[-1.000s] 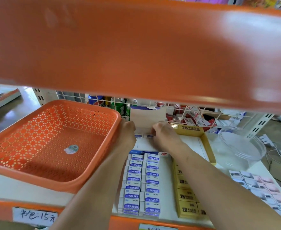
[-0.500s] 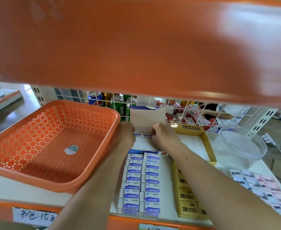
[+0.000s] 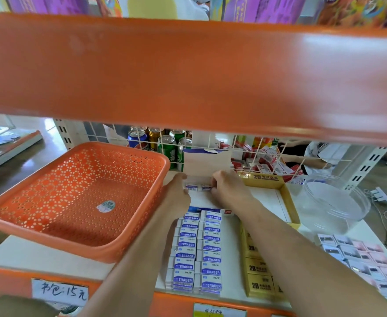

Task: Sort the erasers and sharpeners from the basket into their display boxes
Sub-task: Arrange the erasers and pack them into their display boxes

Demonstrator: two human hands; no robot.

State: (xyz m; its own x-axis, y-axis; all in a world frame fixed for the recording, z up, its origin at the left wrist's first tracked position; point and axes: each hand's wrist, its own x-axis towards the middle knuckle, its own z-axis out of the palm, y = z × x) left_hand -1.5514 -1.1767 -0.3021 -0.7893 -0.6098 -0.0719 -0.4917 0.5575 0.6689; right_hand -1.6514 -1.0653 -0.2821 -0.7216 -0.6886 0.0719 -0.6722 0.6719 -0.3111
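Meanwhile little has shifted: both the left hand [image 3: 176,197] and right hand [image 3: 230,191] stay pinched on two erasers [image 3: 198,187] at the display box's [image 3: 207,161] far end, beside the now-bare basket [image 3: 78,197], suggesting sorting is nearly finished.

Both hands [image 3: 176,197] [image 3: 230,191] on erasers [image 3: 198,187] at display box [image 3: 207,161] back, basket [image 3: 78,197] left.

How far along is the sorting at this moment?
Nearly finished, it seems. The orange basket holds only a sticker. Both hands, left hand and right hand, press two erasers into the white display box. Two rows of loose erasers lie outside it, possibly left to box.
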